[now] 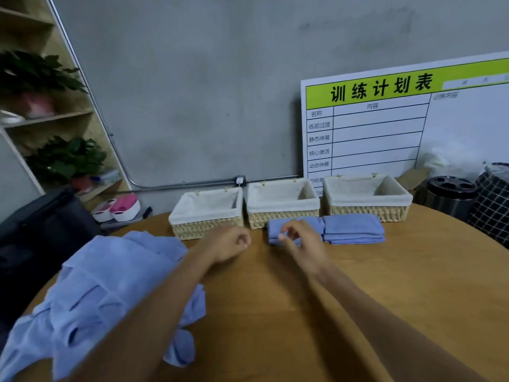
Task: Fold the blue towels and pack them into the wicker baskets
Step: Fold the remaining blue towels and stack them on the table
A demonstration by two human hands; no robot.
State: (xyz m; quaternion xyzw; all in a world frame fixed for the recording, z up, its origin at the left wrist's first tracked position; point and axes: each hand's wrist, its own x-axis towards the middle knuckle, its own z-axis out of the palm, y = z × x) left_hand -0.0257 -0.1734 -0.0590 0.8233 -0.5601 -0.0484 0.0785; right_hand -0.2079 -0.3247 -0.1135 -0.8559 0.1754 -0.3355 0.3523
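Along the far edge of the round wooden table (358, 285), three cloth-lined wicker baskets are set in a row: the left basket (207, 213), the middle basket (283, 202) and the right basket (366, 197), and no towels are seen inside any of them. Just in front of the right basket, a folded stack of blue towels (353, 228) is laid flat, and beside it, in front of the middle basket, a second folded towel (276, 228) is placed, partly covered by the right hand (298, 238). That hand is held over the towel with thumb and forefinger drawn together; whether the cloth is actually pinched cannot be told, since the view is blurred there. The left hand (230, 244) is held above the bare tabletop near the left basket, its fingers curled into a loose fist with nothing held. On the near left of the table, a loose heap of unfolded blue towels (110, 285) is spread, partly beneath the left forearm.
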